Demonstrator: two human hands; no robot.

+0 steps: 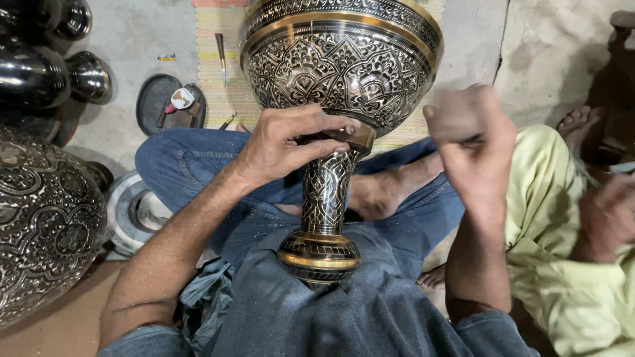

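Engraved black-and-gold pedestal vase (331, 99), lap-propped

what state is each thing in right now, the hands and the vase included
left hand: grip closed round the neck of the vase
right hand: raised, fist closed, blurred, contents hidden
vase: tipped across the lap, foot against the body
big engraved pot: on the floor at left, untouched
tool: lying loose on the mat
other person's hand: at right edge, blurred

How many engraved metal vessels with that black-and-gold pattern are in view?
2: a large engraved goblet-shaped brass vessel on the person's lap, left hand gripping its stem; an engraved round vessel at the left edge. Others may be out of frame.
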